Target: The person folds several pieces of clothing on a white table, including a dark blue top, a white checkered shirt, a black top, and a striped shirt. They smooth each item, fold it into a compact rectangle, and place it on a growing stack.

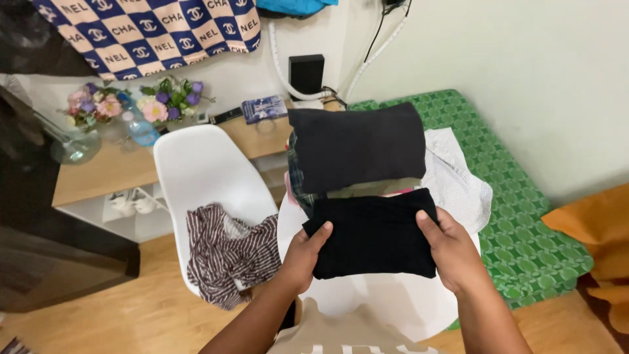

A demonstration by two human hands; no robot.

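A folded black knit garment (375, 234), a flat rectangle of ribbed cloth, is held between both hands just above the seat of a white moulded plastic chair (367, 305), with its long axis running side to side across the person's front. The left hand (303, 257) takes the left short edge, the thumb lying on top of the cloth and the other fingers tucked beneath it, so the fingers pinch the fold; the right hand (452, 250) mirrors this at the right short edge, thumb over the top corner, remaining fingers hidden under the fabric. Both hands are equally close, each at one end of the long axis. Directly beyond the held piece, away from the person, sits a stack of folded clothes topped by a folded dark charcoal garment (357, 147), its long axis parallel, its near edge just beside the held garment's far edge. A striped maroon and white cloth (226, 252) droops over a second white chair (200, 170) to the left, well apart from either hand.
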